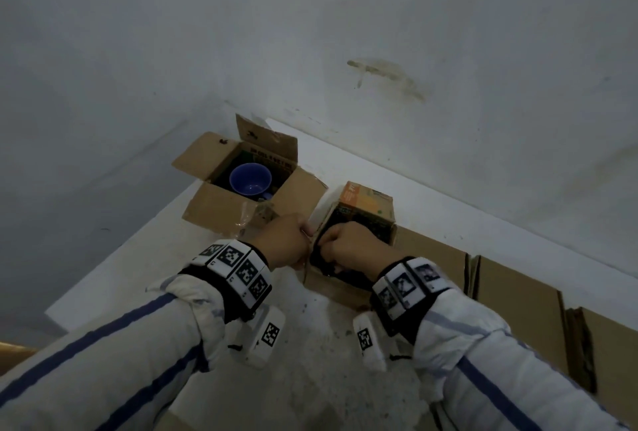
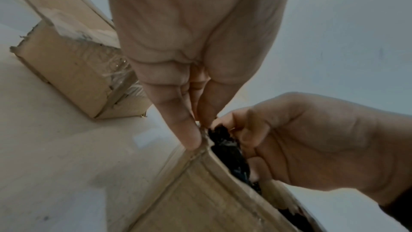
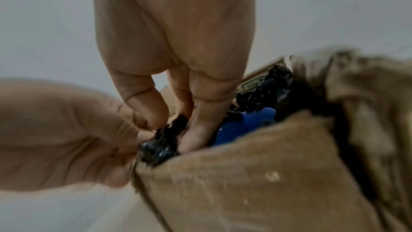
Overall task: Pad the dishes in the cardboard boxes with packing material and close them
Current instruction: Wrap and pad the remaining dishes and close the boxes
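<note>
Two cardboard boxes stand on a white ledge in a wall corner. The far left box [image 1: 207,202] is open, with a blue cup [image 1: 250,179] inside. The nearer right box [image 1: 366,209] holds crumpled black packing material [image 3: 265,87] around a blue dish [image 3: 245,123]. My left hand [image 1: 303,237] pinches the left corner of this box's rim [image 2: 206,149]. My right hand [image 1: 328,251] is over the opening, thumb and fingers pinching a wad of black material [image 3: 160,145] at that same corner. The box's near wall [image 3: 245,183] hides what is deeper inside.
Flattened cardboard sheets [image 1: 518,299] lie along the wall to the right. The white ledge [image 1: 138,275] ends at an edge on the left and is speckled with dirt near me. Loose clear tape [image 1: 255,216] hangs off the left box's near flap.
</note>
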`<state>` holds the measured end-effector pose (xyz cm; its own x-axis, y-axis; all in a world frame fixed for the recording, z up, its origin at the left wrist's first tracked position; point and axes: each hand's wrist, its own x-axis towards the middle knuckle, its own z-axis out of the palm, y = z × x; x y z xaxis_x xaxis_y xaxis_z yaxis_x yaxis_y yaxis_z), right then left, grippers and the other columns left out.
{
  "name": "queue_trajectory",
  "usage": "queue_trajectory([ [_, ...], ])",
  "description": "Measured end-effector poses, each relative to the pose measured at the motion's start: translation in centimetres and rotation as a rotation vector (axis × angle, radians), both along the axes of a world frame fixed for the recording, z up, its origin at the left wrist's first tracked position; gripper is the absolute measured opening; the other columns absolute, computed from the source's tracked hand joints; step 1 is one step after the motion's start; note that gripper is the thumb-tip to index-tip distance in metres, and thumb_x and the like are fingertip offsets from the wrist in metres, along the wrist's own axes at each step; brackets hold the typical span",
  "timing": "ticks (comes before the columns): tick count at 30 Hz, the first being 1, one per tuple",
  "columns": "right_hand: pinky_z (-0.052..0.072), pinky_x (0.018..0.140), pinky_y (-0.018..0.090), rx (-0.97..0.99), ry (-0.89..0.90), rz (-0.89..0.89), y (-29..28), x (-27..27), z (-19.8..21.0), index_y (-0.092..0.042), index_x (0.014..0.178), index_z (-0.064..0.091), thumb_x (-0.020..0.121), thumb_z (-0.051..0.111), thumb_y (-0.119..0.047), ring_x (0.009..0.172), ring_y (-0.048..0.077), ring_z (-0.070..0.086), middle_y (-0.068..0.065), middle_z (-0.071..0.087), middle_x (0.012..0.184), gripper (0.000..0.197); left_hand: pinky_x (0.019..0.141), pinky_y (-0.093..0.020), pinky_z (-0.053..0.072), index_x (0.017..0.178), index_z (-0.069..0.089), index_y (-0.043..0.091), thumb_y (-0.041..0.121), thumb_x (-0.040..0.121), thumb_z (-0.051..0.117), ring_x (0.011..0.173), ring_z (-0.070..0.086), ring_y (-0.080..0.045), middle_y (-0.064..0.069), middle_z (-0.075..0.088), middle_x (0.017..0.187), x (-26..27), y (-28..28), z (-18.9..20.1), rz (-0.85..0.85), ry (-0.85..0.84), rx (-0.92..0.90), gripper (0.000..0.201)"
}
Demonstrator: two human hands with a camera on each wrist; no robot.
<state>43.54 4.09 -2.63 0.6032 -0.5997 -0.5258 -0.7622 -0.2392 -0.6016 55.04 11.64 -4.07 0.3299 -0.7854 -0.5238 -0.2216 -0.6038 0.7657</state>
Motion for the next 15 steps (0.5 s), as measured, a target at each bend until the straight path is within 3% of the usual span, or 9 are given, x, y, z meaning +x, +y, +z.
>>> queue_trajectory([
  [3, 0.052, 0.051, 0.019, 0.14, -0.028, -0.057, -0.6, -0.5, 0.1, -0.013, 0.092, 0.056, 0.086, 0.058, 0.002, 0.068, 0.017, 0.06, 0.01, 0.058, 0.092, 0.016, 0.077, -0.044, 0.058, 0.092, 0.052, 0.016, -0.008, 0.085, 0.049, 0.078, 0.063, -0.03, -0.021, 0.059, 0.107, 0.0, -0.1, -0.2, 0.002, 0.02, 0.003, 0.024],
  [6, 0.053, 0.068, 0.025, -0.062, 0.072, 0.161, 0.0, 0.0, -0.2, -0.008, 0.095, 0.063, 0.088, 0.061, -0.007, 0.081, 0.023, 0.064, 0.007, 0.062, 0.095, 0.007, 0.074, -0.044, 0.058, 0.095, 0.051, 0.014, -0.01, 0.084, 0.049, 0.069, 0.063, -0.027, -0.021, 0.057, 0.108, -0.3, -0.3, -0.3, 0.011, 0.02, 0.007, 0.026],
  [8, 0.052, 0.083, 0.033, -0.269, 0.154, 0.331, 0.6, 0.5, -0.8, -0.001, 0.1, 0.068, 0.091, 0.057, -0.013, 0.097, 0.026, 0.062, 0.011, 0.067, 0.103, 0.019, 0.072, -0.043, 0.058, 0.097, 0.051, 0.013, -0.009, 0.084, 0.048, 0.068, 0.063, -0.027, -0.021, 0.057, 0.109, -0.4, -0.3, -0.2, 0.015, 0.01, 0.007, 0.025],
  [12, 0.05, 0.09, 0.036, -0.352, 0.171, 0.349, 1.2, 0.8, -1.7, -0.001, 0.102, 0.07, 0.093, 0.051, -0.011, 0.101, 0.028, 0.061, 0.014, 0.068, 0.107, 0.023, 0.07, -0.041, 0.059, 0.092, 0.051, 0.016, -0.007, 0.085, 0.048, 0.076, 0.063, -0.029, -0.019, 0.057, 0.108, -0.5, -0.2, 0.0, 0.012, -0.027, 0.006, 0.024],
  [15, 0.05, 0.089, 0.027, -0.271, 0.079, 0.199, 0.5, -0.1, -1.8, -0.009, 0.103, 0.072, 0.092, 0.052, -0.008, 0.104, 0.021, 0.061, 0.003, 0.067, 0.114, 0.023, 0.068, -0.038, 0.054, 0.096, 0.05, 0.015, -0.005, 0.084, 0.049, 0.085, 0.058, -0.028, -0.013, 0.055, 0.103, -0.6, -0.1, 0.0, 0.008, -0.096, -0.004, 0.023],
])
